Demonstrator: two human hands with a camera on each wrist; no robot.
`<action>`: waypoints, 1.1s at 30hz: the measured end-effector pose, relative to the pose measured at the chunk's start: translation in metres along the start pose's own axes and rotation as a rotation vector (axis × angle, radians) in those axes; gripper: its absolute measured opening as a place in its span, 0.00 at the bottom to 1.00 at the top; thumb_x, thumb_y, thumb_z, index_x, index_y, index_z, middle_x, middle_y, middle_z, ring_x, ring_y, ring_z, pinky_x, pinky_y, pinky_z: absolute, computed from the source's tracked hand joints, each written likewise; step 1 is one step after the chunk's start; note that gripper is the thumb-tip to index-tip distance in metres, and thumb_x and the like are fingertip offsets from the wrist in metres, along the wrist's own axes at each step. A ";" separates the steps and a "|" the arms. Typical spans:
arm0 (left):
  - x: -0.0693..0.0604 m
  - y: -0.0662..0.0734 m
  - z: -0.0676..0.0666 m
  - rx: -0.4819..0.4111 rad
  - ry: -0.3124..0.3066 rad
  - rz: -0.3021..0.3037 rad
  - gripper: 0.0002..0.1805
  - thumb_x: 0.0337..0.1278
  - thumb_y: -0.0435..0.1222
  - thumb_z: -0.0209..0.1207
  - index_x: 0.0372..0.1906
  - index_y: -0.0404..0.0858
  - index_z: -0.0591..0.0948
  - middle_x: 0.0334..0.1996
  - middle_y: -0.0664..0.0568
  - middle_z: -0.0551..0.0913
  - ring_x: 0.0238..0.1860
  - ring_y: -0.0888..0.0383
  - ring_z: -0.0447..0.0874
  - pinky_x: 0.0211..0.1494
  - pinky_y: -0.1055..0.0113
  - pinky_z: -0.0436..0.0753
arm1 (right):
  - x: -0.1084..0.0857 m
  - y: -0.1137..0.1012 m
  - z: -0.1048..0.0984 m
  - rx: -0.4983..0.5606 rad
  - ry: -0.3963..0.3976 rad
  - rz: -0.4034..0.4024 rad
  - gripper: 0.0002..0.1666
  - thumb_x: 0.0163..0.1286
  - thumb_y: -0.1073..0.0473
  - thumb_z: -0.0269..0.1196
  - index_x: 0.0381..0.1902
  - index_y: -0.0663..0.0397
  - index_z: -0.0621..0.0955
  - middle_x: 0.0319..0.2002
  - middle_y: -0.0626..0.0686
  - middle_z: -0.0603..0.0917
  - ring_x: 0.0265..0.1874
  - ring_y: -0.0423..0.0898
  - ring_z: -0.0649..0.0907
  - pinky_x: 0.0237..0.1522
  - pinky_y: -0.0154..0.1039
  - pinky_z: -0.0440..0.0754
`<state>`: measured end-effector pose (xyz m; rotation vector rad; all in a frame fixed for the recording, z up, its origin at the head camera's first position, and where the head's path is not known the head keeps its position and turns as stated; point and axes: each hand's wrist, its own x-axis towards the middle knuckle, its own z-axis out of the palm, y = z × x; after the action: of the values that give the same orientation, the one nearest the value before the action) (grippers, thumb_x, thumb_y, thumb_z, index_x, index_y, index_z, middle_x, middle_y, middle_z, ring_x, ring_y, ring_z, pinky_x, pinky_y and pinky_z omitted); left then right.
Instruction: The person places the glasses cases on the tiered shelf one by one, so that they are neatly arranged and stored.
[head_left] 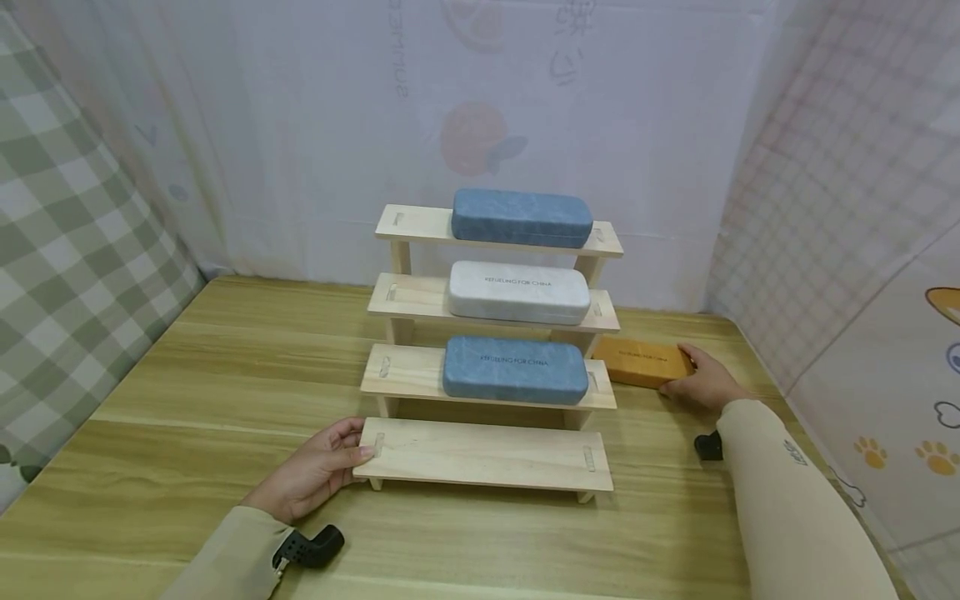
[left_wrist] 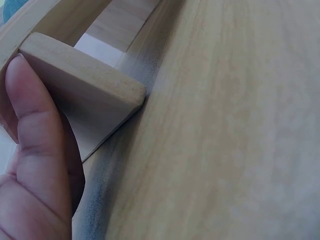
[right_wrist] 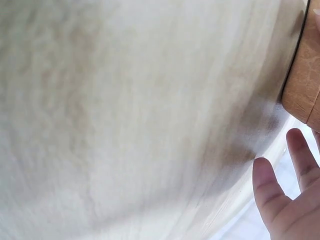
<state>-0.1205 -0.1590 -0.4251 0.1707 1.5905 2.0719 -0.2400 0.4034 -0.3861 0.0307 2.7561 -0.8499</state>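
Observation:
A stepped wooden display stand with several tiers stands on the table. My left hand grips the left end of its lowest tier, thumb on top. In the left wrist view the thumb lies by the stand's leg. To the right of the stand, an orange glasses case lies on the table, its left end partly behind the stand. My right hand holds that case by its right end. Two fingers stick out apart from the case in the right wrist view.
A blue glasses case sits on the top tier, a white case on the second and another blue case on the third. Behind the wooden table hangs a printed white curtain. Checked cloth borders the left.

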 end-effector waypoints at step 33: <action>0.000 -0.001 -0.001 0.007 -0.006 -0.002 0.34 0.67 0.29 0.53 0.68 0.21 0.49 0.48 0.49 0.75 0.45 0.58 0.79 0.44 0.67 0.82 | -0.017 0.005 0.007 0.232 0.099 -0.019 0.57 0.58 0.50 0.72 0.72 0.68 0.53 0.67 0.71 0.61 0.60 0.62 0.66 0.58 0.54 0.66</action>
<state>-0.1211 -0.1598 -0.4266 0.1777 1.5944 2.0626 -0.2219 0.4047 -0.3899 0.0931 2.7355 -1.2002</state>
